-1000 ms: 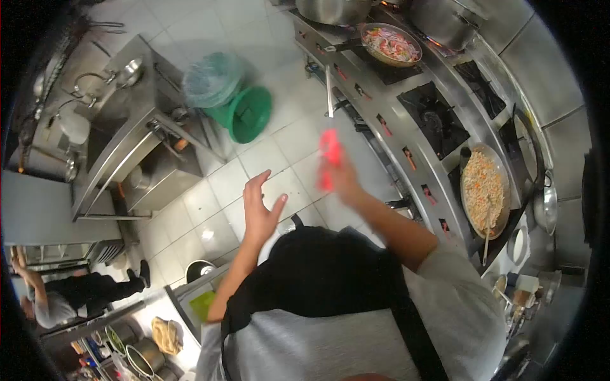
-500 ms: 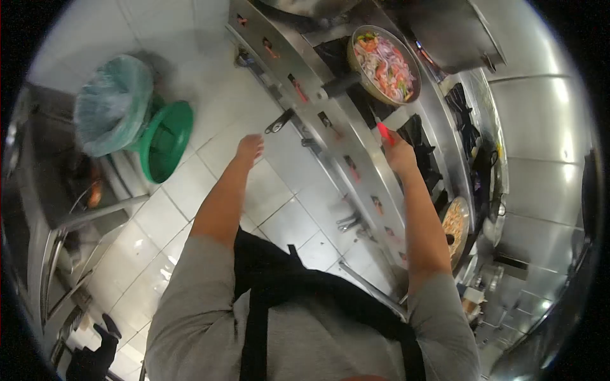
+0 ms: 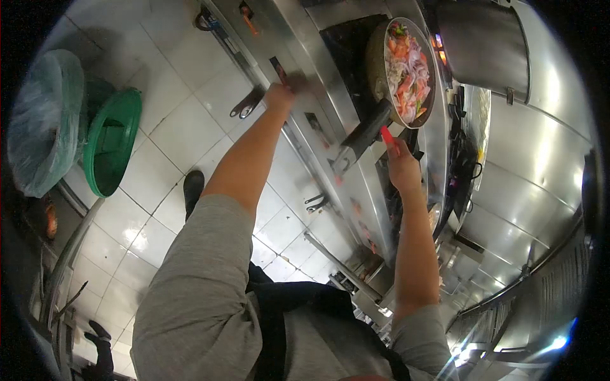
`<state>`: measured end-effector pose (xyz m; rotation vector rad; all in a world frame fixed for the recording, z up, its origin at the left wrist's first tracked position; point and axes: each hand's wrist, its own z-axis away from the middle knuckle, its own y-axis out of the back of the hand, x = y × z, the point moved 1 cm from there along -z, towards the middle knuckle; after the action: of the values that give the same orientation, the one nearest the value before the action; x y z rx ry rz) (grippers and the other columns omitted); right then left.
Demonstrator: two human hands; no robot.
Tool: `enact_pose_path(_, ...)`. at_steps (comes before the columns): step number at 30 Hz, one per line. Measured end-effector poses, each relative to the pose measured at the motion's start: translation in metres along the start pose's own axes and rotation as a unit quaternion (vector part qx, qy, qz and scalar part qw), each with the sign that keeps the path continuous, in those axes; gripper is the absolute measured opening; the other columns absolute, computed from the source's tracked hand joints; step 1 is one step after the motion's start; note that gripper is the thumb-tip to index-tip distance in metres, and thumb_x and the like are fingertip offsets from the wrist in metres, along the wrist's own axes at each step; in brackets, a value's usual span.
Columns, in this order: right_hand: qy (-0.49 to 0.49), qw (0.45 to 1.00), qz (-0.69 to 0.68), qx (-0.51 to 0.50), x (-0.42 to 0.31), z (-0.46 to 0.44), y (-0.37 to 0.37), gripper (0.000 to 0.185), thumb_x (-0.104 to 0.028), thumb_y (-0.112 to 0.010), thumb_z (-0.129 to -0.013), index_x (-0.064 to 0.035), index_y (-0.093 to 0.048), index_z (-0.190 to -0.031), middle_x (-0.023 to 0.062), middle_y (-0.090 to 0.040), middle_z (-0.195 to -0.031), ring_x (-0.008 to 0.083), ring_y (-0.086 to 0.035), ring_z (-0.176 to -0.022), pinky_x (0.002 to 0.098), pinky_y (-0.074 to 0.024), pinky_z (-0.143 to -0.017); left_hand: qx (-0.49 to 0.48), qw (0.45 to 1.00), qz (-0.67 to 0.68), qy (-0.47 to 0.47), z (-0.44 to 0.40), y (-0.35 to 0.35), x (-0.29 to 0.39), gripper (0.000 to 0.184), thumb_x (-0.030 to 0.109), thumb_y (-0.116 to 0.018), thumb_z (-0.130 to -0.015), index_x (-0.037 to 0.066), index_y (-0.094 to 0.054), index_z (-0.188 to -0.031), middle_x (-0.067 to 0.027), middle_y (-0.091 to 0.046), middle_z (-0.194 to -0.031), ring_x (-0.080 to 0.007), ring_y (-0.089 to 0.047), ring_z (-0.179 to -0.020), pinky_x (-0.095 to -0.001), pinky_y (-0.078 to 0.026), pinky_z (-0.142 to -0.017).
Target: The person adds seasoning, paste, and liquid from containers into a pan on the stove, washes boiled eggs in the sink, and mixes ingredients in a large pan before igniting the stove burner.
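Observation:
At the stove front, my left hand (image 3: 279, 98) is beside a red-marked control knob (image 3: 278, 71). It is blurred, so I cannot tell whether its fingers touch the knob or how they are closed. My right hand (image 3: 404, 170) is wrapped round a red-handled utensil (image 3: 389, 137); its working end is hidden, so its kind stays unclear. Just beyond that hand sits a frying pan (image 3: 376, 63) on the stove, its black handle (image 3: 363, 134) sticking out over the front edge. Sliced onions, tomato and green pieces (image 3: 408, 73) fill the pan.
A large metal pot (image 3: 486, 47) stands behind the pan, with orange flame (image 3: 440, 47) near its base. To the left are a bin with a clear liner (image 3: 47, 120) and a green lid (image 3: 114, 143). A person's shoe (image 3: 98, 331) shows at lower left.
My left hand has moved up and right, from over the floor to the stove front. The view has shifted; the pan appears closer. My right hand still grips the red handle.

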<state>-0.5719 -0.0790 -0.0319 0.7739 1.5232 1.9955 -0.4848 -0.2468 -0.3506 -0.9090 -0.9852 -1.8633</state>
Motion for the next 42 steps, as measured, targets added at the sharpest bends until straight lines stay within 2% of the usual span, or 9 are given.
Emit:
enact_pose_path(5,0.007,1.0,0.0,0.006,-0.006,-0.002,-0.002,0.032,-0.039,-0.041,-0.09,-0.0159,-0.052,-0.109,0.0228,-0.062,-0.081,0.043,-0.059,-0.077,0.0506,-0.0468,-0.065,-0.056,0.994,0.085,0.031,-0.014,-0.021,-0.017,0.023,0.025,-0.05,-0.083,0.006,-0.061,-0.087,-0.0093,-0.061,-0.08,-0.0236,-0.061,-0.082,-0.0346,-0.048,-0.066)
enact_pose_path(10,0.009,1.0,-0.005,0.021,-0.011,0.002,0.0,0.029,-0.037,-0.043,-0.089,-0.0135,-0.053,-0.104,0.0231,-0.061,-0.08,0.0432,-0.059,-0.076,0.0511,-0.0464,-0.064,-0.146,0.931,-0.299,-0.151,0.004,0.016,0.021,0.009,0.009,-0.046,-0.082,0.007,-0.054,-0.083,-0.0026,-0.055,-0.069,-0.0169,-0.056,-0.072,-0.0284,-0.044,-0.063)
enact_pose_path(16,0.034,0.998,-0.023,0.039,-0.001,-0.002,-0.006,0.029,-0.037,-0.044,-0.089,-0.0125,-0.053,-0.102,0.0236,-0.061,-0.079,0.0435,-0.058,-0.077,0.0512,-0.0459,-0.064,-0.162,0.958,-0.222,-0.085,-0.02,-0.027,-0.015,0.008,0.016,-0.05,-0.079,0.009,-0.054,-0.08,-0.003,-0.056,-0.072,-0.0172,-0.055,-0.071,-0.0267,-0.045,-0.065)
enact_pose_path(18,0.021,0.999,-0.022,0.025,-0.001,-0.002,-0.005,0.029,-0.037,-0.044,-0.089,-0.0123,-0.053,-0.103,0.024,-0.061,-0.081,0.0439,-0.058,-0.078,0.0508,-0.0461,-0.065,-0.115,0.99,0.067,0.039,-0.044,-0.072,-0.053,0.011,0.02,-0.052,-0.08,0.008,-0.053,-0.08,-0.0034,-0.056,-0.072,-0.0162,-0.055,-0.071,-0.026,-0.045,-0.065)
enact_pose_path(22,-0.003,0.999,-0.047,0.018,-0.005,0.011,-0.004,0.034,-0.036,-0.043,-0.09,-0.013,-0.049,-0.114,0.0238,-0.061,-0.088,0.0439,-0.057,-0.083,0.0478,-0.0471,-0.067,-0.125,0.899,-0.351,-0.232,-0.002,0.002,0.005,0.017,0.02,-0.058,-0.081,0.005,-0.052,-0.083,-0.0053,-0.057,-0.073,-0.0151,-0.057,-0.07,-0.0259,-0.046,-0.064)
enact_pose_path(24,-0.03,0.994,-0.101,0.039,-0.009,0.041,-0.004,0.037,-0.034,-0.042,-0.092,-0.0125,-0.043,-0.122,0.022,-0.061,-0.094,0.0413,-0.06,-0.085,0.0451,-0.0474,-0.069,-0.068,0.992,0.027,-0.102,-0.022,-0.046,-0.036,0.017,0.015,-0.062,-0.079,0.003,-0.051,-0.085,-0.006,-0.057,-0.074,-0.016,-0.058,-0.071,-0.0266,-0.047,-0.062)
enact_pose_path(27,-0.069,0.982,-0.171,0.04,0.003,0.104,-0.013,0.042,-0.03,-0.042,-0.093,-0.0109,-0.034,-0.13,0.0144,-0.061,-0.088,0.0279,-0.061,-0.076,0.0367,-0.0469,-0.065,-0.036,0.96,0.277,0.023,-0.029,-0.057,-0.049,0.015,0.005,-0.064,-0.077,0.002,-0.052,-0.086,-0.0068,-0.057,-0.076,-0.0173,-0.058,-0.069,-0.027,-0.047,-0.056)
enact_pose_path(32,-0.123,0.926,-0.357,-0.01,0.009,0.189,-0.025,0.04,-0.025,-0.042,-0.094,-0.0112,-0.034,-0.13,0.0013,-0.047,-0.065,0.0081,-0.043,-0.054,0.0229,-0.0375,-0.05,-0.007,0.977,0.211,0.042,-0.012,-0.028,-0.022,0.014,0.0,-0.065,-0.075,0.002,-0.053,-0.08,-0.0068,-0.057,-0.071,-0.0158,-0.056,-0.061,-0.027,-0.045,-0.051)
enact_pose_path(42,-0.186,0.927,-0.318,-0.068,0.007,0.233,-0.017,0.041,-0.031,-0.041,-0.093,-0.0154,-0.032,-0.13,0.0014,-0.044,-0.061,0.0076,-0.038,-0.045,0.0212,-0.0335,-0.04,0.033,0.98,0.19,0.057,0.0,-0.011,-0.003,0.017,0.002,-0.071,-0.069,0.001,-0.056,-0.076,-0.0072,-0.06,-0.066,-0.0148,-0.058,-0.059,-0.0286,-0.046,-0.052)
